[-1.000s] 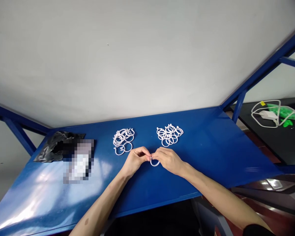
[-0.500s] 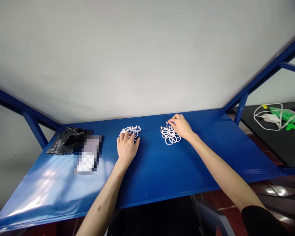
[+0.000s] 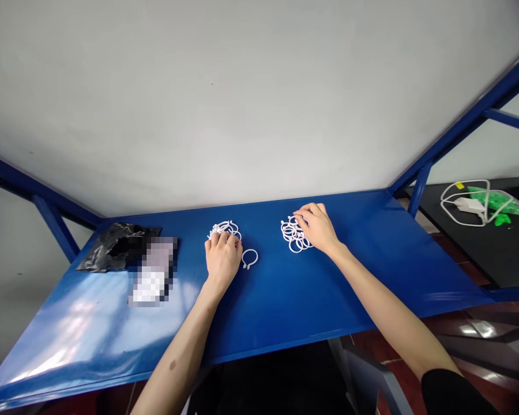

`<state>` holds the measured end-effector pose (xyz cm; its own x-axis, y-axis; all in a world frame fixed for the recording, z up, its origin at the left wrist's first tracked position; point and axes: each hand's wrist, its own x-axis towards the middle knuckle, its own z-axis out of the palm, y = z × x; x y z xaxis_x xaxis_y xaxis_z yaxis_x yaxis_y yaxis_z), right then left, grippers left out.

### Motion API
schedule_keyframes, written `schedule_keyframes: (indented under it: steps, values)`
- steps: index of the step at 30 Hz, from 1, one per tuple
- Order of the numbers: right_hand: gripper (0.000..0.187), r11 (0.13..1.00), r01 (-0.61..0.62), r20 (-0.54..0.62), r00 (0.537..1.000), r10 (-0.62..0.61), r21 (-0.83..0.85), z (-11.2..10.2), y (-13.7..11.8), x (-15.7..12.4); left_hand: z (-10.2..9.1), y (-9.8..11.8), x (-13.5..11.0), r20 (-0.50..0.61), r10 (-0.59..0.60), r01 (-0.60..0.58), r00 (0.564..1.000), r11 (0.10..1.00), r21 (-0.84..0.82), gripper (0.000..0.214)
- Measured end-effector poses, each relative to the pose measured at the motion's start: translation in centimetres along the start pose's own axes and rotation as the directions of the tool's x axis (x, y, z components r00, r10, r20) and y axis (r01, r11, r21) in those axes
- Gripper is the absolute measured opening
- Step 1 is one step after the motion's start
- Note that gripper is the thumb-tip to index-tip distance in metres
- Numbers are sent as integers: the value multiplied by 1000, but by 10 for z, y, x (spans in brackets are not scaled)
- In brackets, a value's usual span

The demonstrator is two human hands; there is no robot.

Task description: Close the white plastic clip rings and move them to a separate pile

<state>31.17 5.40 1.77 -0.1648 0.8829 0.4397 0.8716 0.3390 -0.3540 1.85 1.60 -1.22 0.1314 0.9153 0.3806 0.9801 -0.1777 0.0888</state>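
Two piles of white plastic rings lie on the blue table (image 3: 285, 300). My left hand (image 3: 222, 259) rests palm down with its fingers stretched over the left ring pile (image 3: 223, 228). One open white ring (image 3: 249, 259) lies by itself just right of that hand, close to the thumb. My right hand (image 3: 319, 229) sits at the right ring pile (image 3: 290, 236), fingers bent and thumb and forefinger pinched on a ring at the pile's top edge. Part of that pile is hidden under the hand.
A crumpled black plastic bag (image 3: 116, 245) and a blurred-out flat item (image 3: 152, 271) lie at the table's left. Blue frame posts (image 3: 419, 184) rise at the right. A black side table carries a white cable (image 3: 465, 202) and green bits (image 3: 497, 199).
One second ago both hands held a ring together at the table's middle. They then parted to the two piles. A single ring now lies beside my left hand.
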Motion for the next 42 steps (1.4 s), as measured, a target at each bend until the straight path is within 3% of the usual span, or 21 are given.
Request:
schedule_keyframes:
  steps: [5,7,9,11,13,15,17,20,23,29,32,34,36,39,42]
  values:
    - [24,990,135,-60,989,-132,49,2,-36,-28,-2,-1,-1,-29,18,-20,999,998,-63,21]
    - [23,954,280,59,956,-287,108,11,-57,-39,-2,-2,-1,-8,21,-22,1000,996,-91,20]
    - [27,901,401,201,881,-428,163,23,-77,-47,-1,-4,-2,11,21,-20,1000,995,-100,20]
    - [32,873,461,269,830,-488,161,35,-93,-52,0,-6,-3,8,20,-19,1000,995,-102,19]
    - [19,872,461,287,823,-490,166,45,-100,-53,-2,-7,-3,-21,15,-18,1000,992,-127,19]
    - [8,881,426,280,837,-470,204,48,-99,-53,-7,-6,-2,-64,25,-39,998,974,-224,18]
    - [7,898,341,240,881,-409,278,47,-94,-53,-15,-2,-3,-82,52,-81,995,911,-405,19]
    - [10,884,117,152,967,-205,452,38,-87,-55,-26,11,-7,-23,86,-80,996,740,-668,22]
    - [16,807,-38,127,991,-46,589,31,-87,-57,-30,24,-15,36,145,-62,989,616,-785,24]
    - [17,759,-33,148,985,-84,651,34,-91,-63,-24,32,-18,59,80,3,995,575,-818,16]
    - [13,797,6,34,999,-33,605,33,-91,-64,-25,26,-15,157,70,98,985,522,-848,18]
    - [16,811,-2,-19,1000,17,585,30,-90,-63,-25,22,-13,246,103,180,964,429,-885,22]
    - [20,758,-64,68,997,26,650,27,-90,-62,-25,19,-12,318,153,260,936,309,-915,25]
    - [18,616,-234,293,956,6,752,25,-91,-61,-24,17,-11,377,176,349,910,170,-922,28]
    - [20,588,-292,322,945,56,754,27,-92,-61,-24,18,-10,437,160,429,885,83,-899,32]
